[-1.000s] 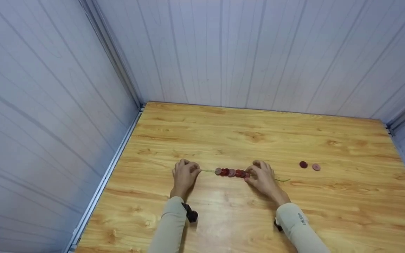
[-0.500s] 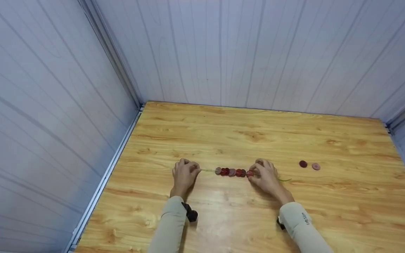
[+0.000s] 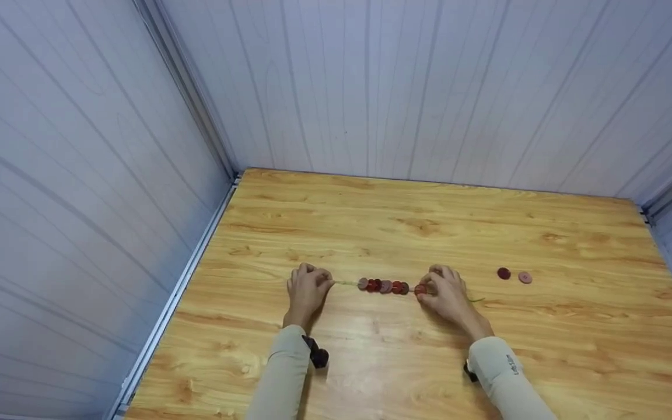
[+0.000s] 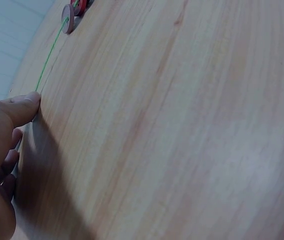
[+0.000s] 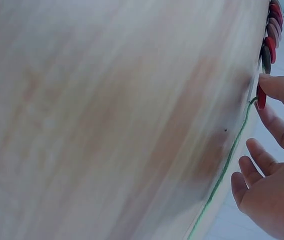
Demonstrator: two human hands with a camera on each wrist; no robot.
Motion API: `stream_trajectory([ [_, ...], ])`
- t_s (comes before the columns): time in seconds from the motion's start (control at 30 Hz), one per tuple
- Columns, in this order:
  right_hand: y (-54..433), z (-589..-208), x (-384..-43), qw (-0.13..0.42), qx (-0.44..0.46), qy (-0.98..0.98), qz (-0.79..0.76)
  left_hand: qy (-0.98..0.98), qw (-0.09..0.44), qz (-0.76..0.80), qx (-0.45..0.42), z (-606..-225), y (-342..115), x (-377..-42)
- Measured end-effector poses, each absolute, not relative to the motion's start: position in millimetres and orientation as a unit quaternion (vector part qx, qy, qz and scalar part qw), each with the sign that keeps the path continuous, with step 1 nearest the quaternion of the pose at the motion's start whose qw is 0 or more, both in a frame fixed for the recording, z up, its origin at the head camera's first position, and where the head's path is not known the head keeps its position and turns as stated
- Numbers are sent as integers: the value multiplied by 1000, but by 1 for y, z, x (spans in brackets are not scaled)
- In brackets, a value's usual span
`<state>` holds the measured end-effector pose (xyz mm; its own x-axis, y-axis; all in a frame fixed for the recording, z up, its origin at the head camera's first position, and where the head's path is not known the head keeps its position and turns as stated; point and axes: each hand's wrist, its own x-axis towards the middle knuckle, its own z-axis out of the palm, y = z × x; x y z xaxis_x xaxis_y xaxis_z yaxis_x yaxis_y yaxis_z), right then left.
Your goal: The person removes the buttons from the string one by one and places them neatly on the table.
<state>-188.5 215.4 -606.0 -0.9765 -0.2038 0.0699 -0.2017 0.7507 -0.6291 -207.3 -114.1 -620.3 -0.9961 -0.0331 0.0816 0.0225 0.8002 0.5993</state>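
Observation:
A row of overlapping red, pink and dark buttons (image 3: 385,286) is threaded on a thin green string (image 4: 49,59), stretched sideways over the wooden table. At the left, my left hand (image 3: 308,291) pinches the string between thumb and forefinger, a short way from a pinkish button (image 4: 67,19) that ends the row. My right hand (image 3: 445,296) pinches a red button (image 5: 261,96) by its edge between thumb and forefinger, a small gap right of the row. From that button the string's tail (image 5: 224,172) runs out under the right hand, its tip lying on the table.
Two loose buttons, one dark red (image 3: 504,273) and one pink (image 3: 525,277), lie on the wooden table (image 3: 429,227) to the right of the right hand. Pale panel walls (image 3: 336,87) rise at the table's back, left and right edges.
My right hand has slid a little to the right with the red button, widening the gap between it and the row. The left hand stays in place on the string.

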Motion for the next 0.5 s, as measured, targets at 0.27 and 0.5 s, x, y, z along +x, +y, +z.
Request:
stream_trajectory([
  [0.27,223,-607,-187,7,-106,935,-337,-949,39,-312,3,-620,-114,-207],
  [0.5,230,-604,-186,10,-102,936,-336,-949,43,-314,2,-621,-114,-207],
])
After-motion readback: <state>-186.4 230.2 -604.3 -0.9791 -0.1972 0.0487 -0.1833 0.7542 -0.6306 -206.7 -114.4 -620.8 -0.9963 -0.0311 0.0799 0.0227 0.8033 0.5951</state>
